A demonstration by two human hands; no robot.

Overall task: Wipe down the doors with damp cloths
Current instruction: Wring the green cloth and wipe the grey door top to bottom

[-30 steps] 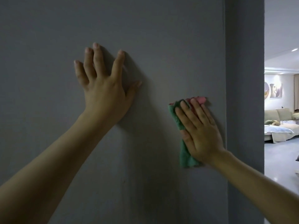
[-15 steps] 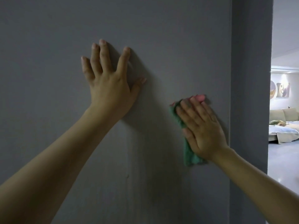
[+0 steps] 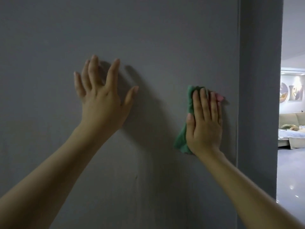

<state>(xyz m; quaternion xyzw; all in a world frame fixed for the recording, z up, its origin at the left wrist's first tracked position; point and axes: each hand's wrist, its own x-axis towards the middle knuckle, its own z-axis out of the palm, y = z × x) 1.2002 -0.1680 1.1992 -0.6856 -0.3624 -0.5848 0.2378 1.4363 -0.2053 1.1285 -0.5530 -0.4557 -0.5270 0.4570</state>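
Our right hand (image 3: 204,123) has turned upright since before, straight fingers pressing the green cloth (image 3: 181,138) flat on the door (image 3: 165,38). Our left hand (image 3: 102,100) stays spread on the door. The cloth sits just beside the door's right edge, bare panel all round.

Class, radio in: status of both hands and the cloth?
Left hand flat on door. Right hand presses green cloth there. Nothing in the way.

Two hands — left hand (image 3: 100,103), right hand (image 3: 204,124) — one cloth (image 3: 181,139), one door (image 3: 165,38), two wall pictures (image 3: 291,95)
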